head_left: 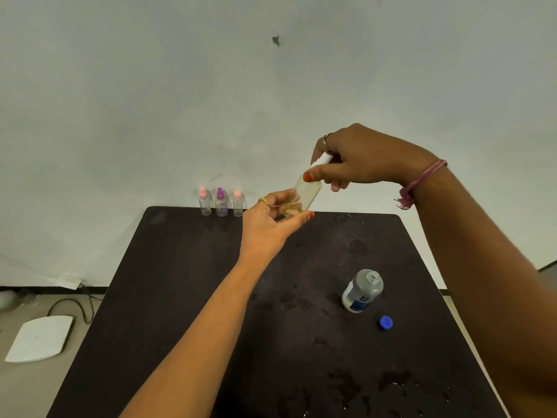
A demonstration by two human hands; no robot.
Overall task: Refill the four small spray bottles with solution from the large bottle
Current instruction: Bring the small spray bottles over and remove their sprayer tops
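Spray bottle (304, 196) tilts above the table — left hand (271, 220) grips its base, right hand (355, 159) its cap.

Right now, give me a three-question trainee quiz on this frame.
1. True or false: the large bottle is capped.
2. How many small spray bottles stand at the table's far edge?
3. Which hand grips the white spray top: A left, B right?

Key: 1 false, its blue cap lies beside it. 2 three. 3 B; the right hand grips the top, the left hand holds the tilted bottle.
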